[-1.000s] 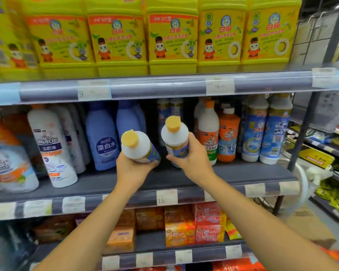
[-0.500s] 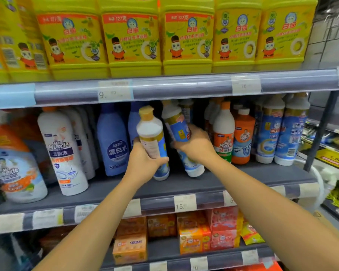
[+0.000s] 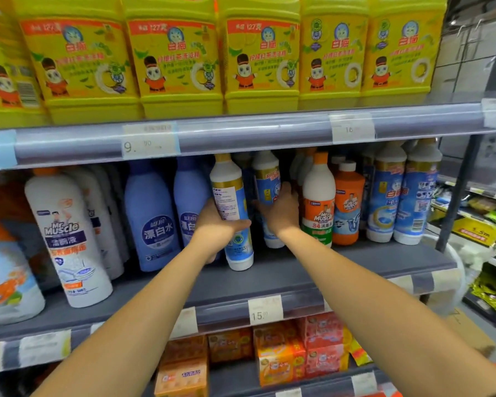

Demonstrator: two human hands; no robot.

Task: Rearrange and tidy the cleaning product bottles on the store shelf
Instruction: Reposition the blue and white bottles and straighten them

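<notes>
Item 1: grey metal store shelf [image 3: 312, 270], middle tier, carrying the row.

Item 2: tall white plastic bottle with blue label and yellow cap [image 3: 232, 196], standing near upright at the front of the gap, long axis vertical, top leaning slightly left; my left hand [image 3: 216, 227] is wrapping its lower middle.

Item 3: matching white, blue-labelled bottle [image 3: 265, 179], sitting deeper, just right of the first; my right hand [image 3: 281, 210] is clasping its side.

I am judging the right one needs pushing straight back, the left hand being nearer the front edge.
</notes>
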